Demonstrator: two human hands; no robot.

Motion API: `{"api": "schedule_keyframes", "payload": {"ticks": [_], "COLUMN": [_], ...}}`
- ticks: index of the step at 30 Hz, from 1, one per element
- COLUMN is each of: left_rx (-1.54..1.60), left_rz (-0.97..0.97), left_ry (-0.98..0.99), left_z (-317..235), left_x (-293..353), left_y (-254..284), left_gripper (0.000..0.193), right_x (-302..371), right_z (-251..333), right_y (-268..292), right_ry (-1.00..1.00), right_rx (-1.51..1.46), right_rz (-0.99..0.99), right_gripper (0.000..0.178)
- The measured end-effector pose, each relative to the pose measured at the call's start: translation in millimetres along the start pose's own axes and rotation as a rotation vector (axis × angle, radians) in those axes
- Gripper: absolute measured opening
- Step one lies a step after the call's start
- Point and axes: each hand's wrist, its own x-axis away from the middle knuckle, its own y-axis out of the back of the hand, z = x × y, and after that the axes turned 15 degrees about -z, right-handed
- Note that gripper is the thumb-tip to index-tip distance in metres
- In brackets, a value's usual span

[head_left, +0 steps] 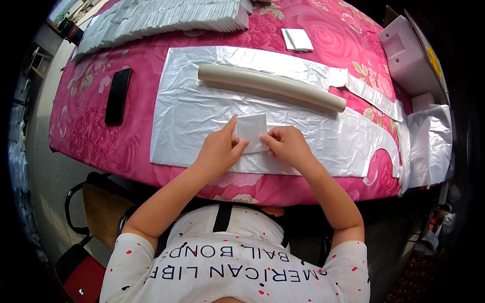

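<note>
Both hands, left (218, 150) and right (288, 145), grip pinching a folded white bag (251, 129) on a flat bag (192, 116).

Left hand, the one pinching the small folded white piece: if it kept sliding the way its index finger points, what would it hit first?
Probably the long beige tube lying across the silver plastic sheet. The left hand points up the table past the small folded white piece; only flat sheet lies between, though depth is hard to judge.

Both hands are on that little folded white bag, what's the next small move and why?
Probably press the fold flat with the thumbs. Both the left hand and right hand pinch the small folded bag at its lower corners, atop the flat silver bag, and its lower edge looks slightly lifted rather than creased down.
</note>
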Motion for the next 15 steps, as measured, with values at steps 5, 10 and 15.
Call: {"api": "schedule_keyframes", "payload": {"ticks": [5, 10, 15], "left_rx": [-0.003, -0.262, -0.407], "left_rz": [0.077, -0.222, -0.09], "left_ry": [0.161, -0.48, -0.617], "left_z": [-9, 8, -3], "left_x": [-12, 1, 5], "left_y": [4, -8, -30], "left_gripper": [0.071, 0.075, 0.081], "right_x": [-12, -15, -18], "right_z": [5, 8, -5], "right_y": [3, 2, -3], "right_ry": [-0.188, -0.207, -0.146], "right_rx": [-0.016, -0.01, 0.02], "right_rz": [0.08, 0.101, 0.06], "right_gripper": [0.027, 0.026, 0.026]}}
